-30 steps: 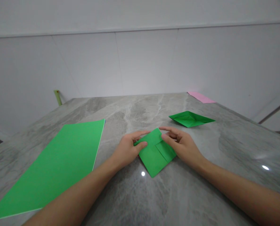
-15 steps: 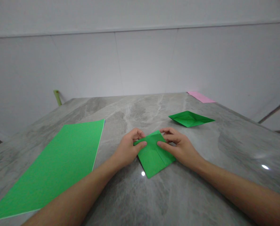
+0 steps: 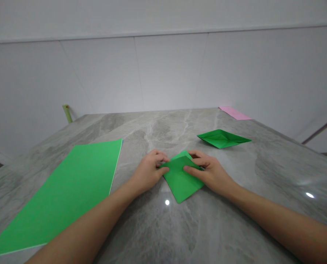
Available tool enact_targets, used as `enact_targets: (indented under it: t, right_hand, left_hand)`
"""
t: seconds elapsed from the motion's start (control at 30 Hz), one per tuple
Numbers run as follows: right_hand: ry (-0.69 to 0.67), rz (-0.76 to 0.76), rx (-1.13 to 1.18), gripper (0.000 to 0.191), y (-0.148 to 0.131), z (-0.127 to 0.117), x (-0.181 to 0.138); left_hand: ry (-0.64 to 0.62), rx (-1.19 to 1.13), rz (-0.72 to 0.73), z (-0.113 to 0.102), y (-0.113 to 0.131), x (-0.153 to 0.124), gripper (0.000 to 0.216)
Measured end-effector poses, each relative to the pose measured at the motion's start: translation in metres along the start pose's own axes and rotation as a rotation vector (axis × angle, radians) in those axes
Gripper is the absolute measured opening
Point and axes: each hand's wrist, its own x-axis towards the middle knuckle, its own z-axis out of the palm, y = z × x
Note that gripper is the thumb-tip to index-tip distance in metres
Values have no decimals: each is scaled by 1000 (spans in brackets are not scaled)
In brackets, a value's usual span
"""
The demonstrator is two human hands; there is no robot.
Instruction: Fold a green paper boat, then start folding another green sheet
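Note:
Between my two hands is a small folded green paper (image 3: 182,182), roughly diamond-shaped, with one corner pointing toward me. My left hand (image 3: 152,169) pinches its left corner between thumb and fingers. On the other side, my right hand (image 3: 209,169) grips the right edge, thumb on top and fingers behind. A flap shows at the paper's far corner. Just beyond my right hand lies a folded green paper boat-like shape (image 3: 222,139), long and pointed at both ends.
A stack of large green paper sheets (image 3: 69,187) lies on the left, partly under my left forearm. A pink paper (image 3: 235,113) rests at the far right edge of the grey marbled table (image 3: 157,128). A pale green strip (image 3: 67,113) stands by the wall at the far left.
The small green paper has turned slightly and its near corner has shifted up and right. A crease and open slit that showed on its face are now out of sight.

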Motion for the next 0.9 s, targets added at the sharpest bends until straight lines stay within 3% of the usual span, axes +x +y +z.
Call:
enact_targets:
  t: [0.1, 0.23, 0.4, 0.6, 0.73, 0.9]
  right_hand:
    - [19, 17, -139, 16, 5, 0, 2]
    - [16, -93, -264, 10, 2, -2, 0]
    - [-153, -169, -254, 17, -5, 1, -5]
    - [-244, -162, -192, 25, -4, 5, -7]
    - [-225, -297, -278, 29, 3, 5, -10]
    - [-147, -492, -429, 43, 12, 9, -14]
  left_hand:
    - [-67, 237, 71, -6, -2, 0, 8]
    - [-218, 350, 182, -12, 1, -3, 14]
    - [-360, 446, 301, -15, 7, -7, 13]
    - [-417, 555, 359, -10, 7, -7, 17]
    - [-427, 554, 329, -9, 4, -13, 14]
    - [-401, 394, 311, -18, 1, -21, 12]
